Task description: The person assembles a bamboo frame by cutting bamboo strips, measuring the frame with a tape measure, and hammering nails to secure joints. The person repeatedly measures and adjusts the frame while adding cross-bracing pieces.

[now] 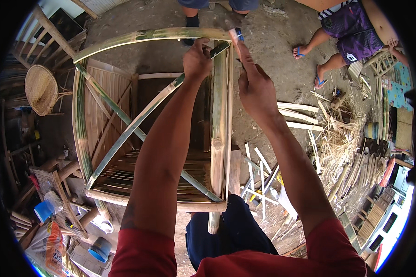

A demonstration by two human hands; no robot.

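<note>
A bamboo frame [80, 120], apparently a cabinet or crate, stands before me with two green bamboo strips [155, 99] crossed over its open side. Over its far right corner, where a strip end meets the curved top rail [148, 35], my left hand [198, 62] is closed in a pinch. What its fingers hold is too small to make out. Just to the right, my right hand [256, 87] grips the handle of a hammer [236, 39]. The hammer's dark head is blurred beside the rail's right end. Inside the frame are a slatted panel and a slatted bottom.
Split bamboo strips [300, 117] and a pile of shavings [344, 143] lie on the right. Two people are nearby: legs [192, 10] beyond the frame, and someone in purple shorts [351, 34] at far right. A woven round seat [40, 90] and blue buckets [100, 249] sit left.
</note>
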